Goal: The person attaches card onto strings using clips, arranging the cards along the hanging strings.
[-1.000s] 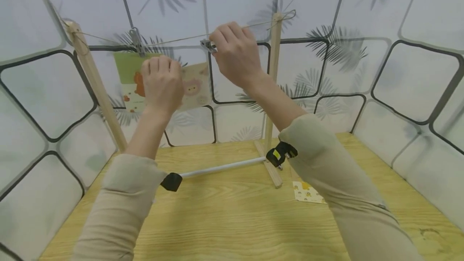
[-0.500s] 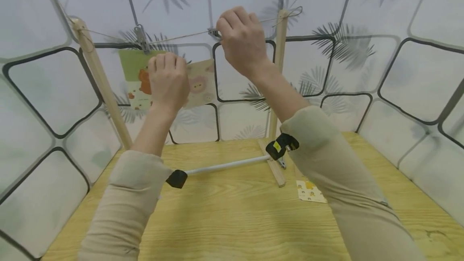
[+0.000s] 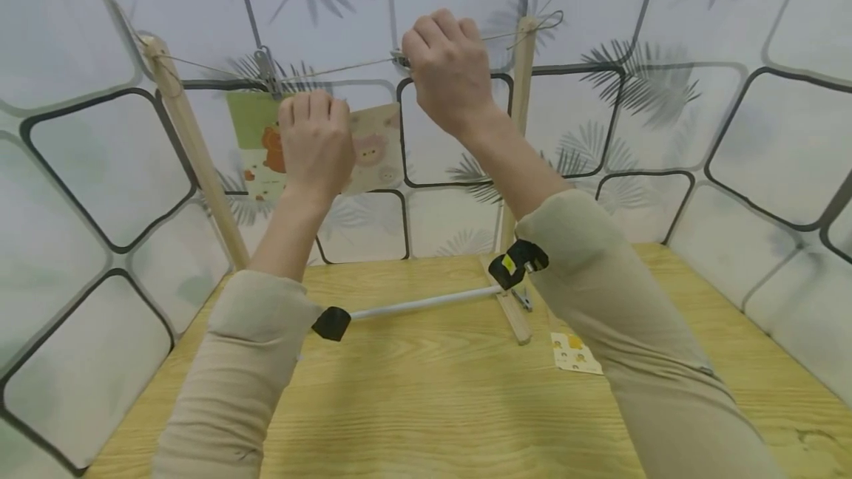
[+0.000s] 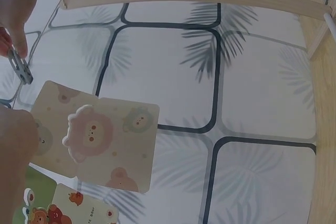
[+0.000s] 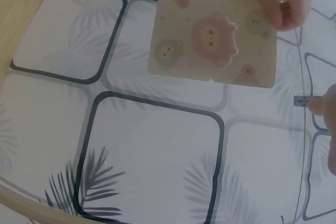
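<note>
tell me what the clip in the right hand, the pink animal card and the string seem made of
Clip: probably metal, from its grey, faintly shiny surface. Card: likely stiff paper, smooth and printed, holding flat. String: perhaps twine, thin, tan and matte; fibres unclear.

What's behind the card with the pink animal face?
Around the pink-animal card pinched by the left hand, leaf-print backdrop shows; in the left wrist view, a bear card appears below it. Whatever the pink-animal card covers can't be seen.

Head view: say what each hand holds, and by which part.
The left hand holds the pink-faced card by its upper left corner; the right hand pinches a metal clip by one end.
</note>
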Demonstrator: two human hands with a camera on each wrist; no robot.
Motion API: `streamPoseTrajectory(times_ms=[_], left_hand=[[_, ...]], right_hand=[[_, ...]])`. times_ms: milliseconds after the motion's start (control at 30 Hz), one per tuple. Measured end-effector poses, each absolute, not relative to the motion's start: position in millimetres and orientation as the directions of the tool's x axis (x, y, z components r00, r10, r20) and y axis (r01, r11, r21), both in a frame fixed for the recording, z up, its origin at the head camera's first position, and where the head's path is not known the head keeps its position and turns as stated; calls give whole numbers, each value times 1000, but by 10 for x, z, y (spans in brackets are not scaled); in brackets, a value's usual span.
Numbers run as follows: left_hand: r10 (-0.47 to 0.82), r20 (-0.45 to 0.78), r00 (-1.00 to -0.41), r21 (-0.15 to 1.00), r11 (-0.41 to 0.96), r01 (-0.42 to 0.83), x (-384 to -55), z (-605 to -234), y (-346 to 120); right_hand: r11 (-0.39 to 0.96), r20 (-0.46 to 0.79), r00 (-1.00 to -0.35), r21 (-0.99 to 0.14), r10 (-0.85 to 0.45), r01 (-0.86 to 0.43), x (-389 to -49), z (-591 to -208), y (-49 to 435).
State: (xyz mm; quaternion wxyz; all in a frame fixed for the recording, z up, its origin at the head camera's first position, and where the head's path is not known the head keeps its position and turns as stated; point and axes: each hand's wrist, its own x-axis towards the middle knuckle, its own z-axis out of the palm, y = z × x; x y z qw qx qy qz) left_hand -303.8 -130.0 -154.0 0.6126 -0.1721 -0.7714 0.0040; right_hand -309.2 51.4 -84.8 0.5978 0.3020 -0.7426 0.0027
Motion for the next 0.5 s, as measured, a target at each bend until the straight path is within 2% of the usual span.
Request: streamPoseTrajectory(times_ms=[200, 500], left_hand=[[265, 942, -208, -209, 944, 253, -3025, -1538, -1285], [257, 947, -192, -206, 946, 252, -3079, -1467, -1296]], right_hand=[[822, 880, -140, 354, -454, -445, -3094, -847, 511], [804, 880, -88, 380, -466, -456, -3127, -879, 416]])
